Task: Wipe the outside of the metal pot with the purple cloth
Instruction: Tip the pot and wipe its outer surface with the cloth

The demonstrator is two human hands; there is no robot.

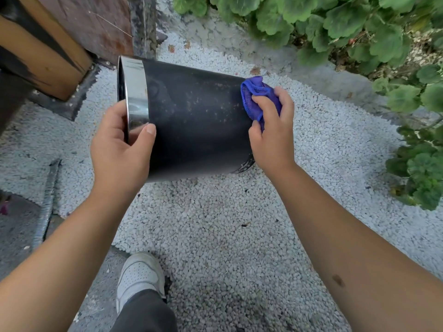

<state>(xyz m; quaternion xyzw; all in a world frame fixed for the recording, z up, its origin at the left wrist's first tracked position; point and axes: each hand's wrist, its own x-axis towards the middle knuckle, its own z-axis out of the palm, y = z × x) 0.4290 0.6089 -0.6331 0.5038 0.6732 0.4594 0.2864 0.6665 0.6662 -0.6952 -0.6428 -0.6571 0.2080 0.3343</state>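
the gravel (215, 224) covers the ground, with leafy plants (347, 25) along the far and right edges and a wooden post (43, 53) at far left. a white shoe (140, 276) stands at the gravel's near edge.

the pot (196, 118) is held up over the gravel, between the hands, lying on its side. its long axis runs left to right, a little downhill to the right; the shiny rim and mouth face left, the base right. the dark wall is speckled with pale spots, so the wiping looks far from done.

the left hand (119, 149) grips the rim, thumb on the outside wall and fingers hidden inside the mouth, probably to steady the pot and turn its side upward for the cloth.

the right hand (273, 130) is curled round the bunched cloth (257, 97), pressing it against the wall by the base edge, likely the start or end of a stroke along the side.
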